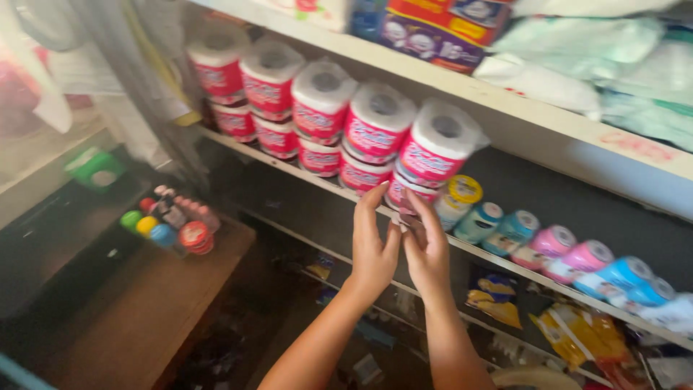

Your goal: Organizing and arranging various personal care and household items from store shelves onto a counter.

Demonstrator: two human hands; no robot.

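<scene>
My left hand (373,249) and my right hand (427,253) are raised side by side in front of a white shelf edge (498,261), fingers stretched upward. Between their fingertips sits something small and pale, too blurred to name. Just above them lie stacked toilet paper rolls in red and pink wrappers (375,130), the nearest roll (439,148) right over my right hand. A yellow-lidded round container (462,193) lies just right of my right hand.
Round containers with blue and pink lids (563,249) line the shelf to the right. Packets (577,332) sit on the shelf below. A brown wooden counter (144,310) at lower left holds small colourful bottles (170,220). Plastic-wrapped packs (577,50) fill the top shelf.
</scene>
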